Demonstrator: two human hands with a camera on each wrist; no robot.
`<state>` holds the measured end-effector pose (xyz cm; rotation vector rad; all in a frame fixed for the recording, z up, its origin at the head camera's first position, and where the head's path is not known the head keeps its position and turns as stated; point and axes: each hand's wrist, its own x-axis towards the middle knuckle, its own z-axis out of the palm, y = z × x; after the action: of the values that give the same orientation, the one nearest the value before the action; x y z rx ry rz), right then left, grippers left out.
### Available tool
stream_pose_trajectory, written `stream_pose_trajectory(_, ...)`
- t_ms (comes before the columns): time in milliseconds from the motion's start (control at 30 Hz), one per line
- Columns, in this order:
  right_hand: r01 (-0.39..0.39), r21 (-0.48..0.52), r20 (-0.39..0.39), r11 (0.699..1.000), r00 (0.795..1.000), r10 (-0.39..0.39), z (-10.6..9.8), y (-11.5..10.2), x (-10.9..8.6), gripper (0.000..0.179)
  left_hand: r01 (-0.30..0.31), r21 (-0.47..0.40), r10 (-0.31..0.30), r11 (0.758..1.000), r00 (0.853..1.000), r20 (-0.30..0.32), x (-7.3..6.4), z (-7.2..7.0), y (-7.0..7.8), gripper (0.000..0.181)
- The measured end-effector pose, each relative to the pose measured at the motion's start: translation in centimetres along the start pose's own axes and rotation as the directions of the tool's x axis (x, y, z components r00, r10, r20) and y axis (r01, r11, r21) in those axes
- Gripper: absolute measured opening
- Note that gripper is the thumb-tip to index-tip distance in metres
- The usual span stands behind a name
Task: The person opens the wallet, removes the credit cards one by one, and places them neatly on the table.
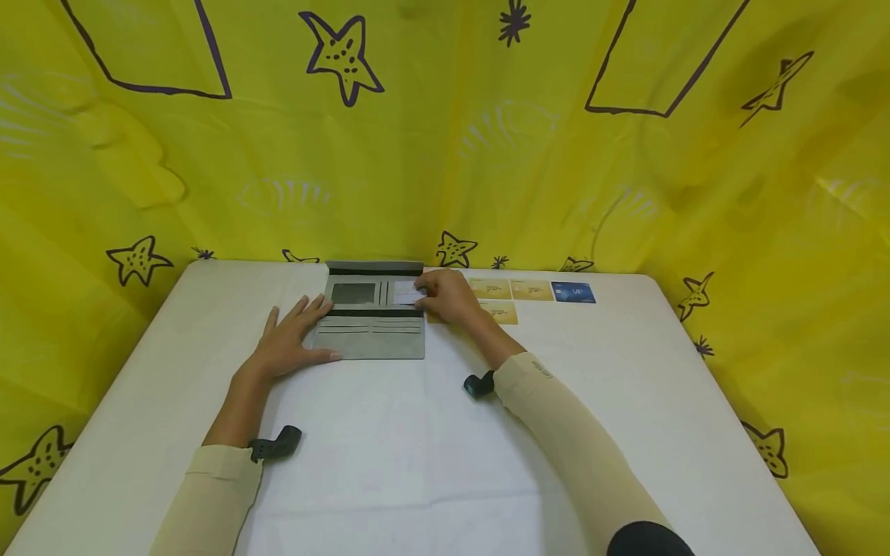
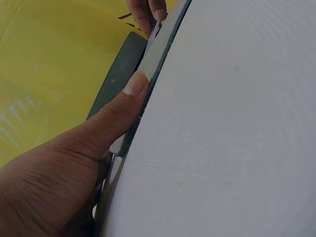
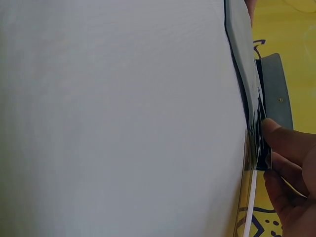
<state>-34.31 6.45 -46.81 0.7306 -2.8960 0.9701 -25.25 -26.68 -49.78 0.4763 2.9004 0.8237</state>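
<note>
A grey wallet (image 1: 368, 345) lies unfolded on the white table, with slots in both panels and a dark clear window (image 1: 353, 293) at upper left. My left hand (image 1: 288, 344) rests along its left side, fingers spread; the thumb (image 2: 116, 111) lies on the near edge. At the upper panel's right side, my right hand (image 1: 448, 295) pinches a pale card (image 1: 405, 293) lying at the slots there. From the right wrist, the right thumb and fingers (image 3: 284, 138) close at the slotted edge; the card's far part is hard to make out.
Right of the wallet lie gold cards (image 1: 531, 290) and a blue card (image 1: 573, 292); the right hand and forearm partly cover some. The wallet's flap (image 1: 375, 267) is at the table's back edge, before a yellow starfish-patterned cloth (image 1: 417, 154).
</note>
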Motion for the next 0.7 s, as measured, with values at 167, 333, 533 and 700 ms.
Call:
stream_pose_trajectory(167,0.019,-0.006,-0.002,1.0,1.0,-0.019,-0.3,0.7,-0.3,0.033,-0.003,0.004,0.003,1.0,1.0,-0.005,0.0,0.1,-0.1,0.103)
stream_pose_trajectory(333,-0.007,0.031,-0.002,1.0,1.0,0.007,-0.8,1.1,-0.7,0.035,-0.002,0.0,0.002,1.0,1.0,-0.007,0.0,0.2,-0.1,0.103)
stream_pose_trajectory(533,-0.04,0.039,-0.016,0.998,0.999,0.041,-1.1,1.7,-1.3,0.035,-0.005,0.005,0.005,1.0,1.0,-0.001,0.0,0.2,-0.1,0.103)
stream_pose_trajectory(700,-0.032,0.035,-0.022,0.999,0.999,0.033,-1.5,2.2,-1.7,0.035,-0.011,0.005,0.011,1.0,1.0,-0.001,0.0,0.0,-0.1,0.103)
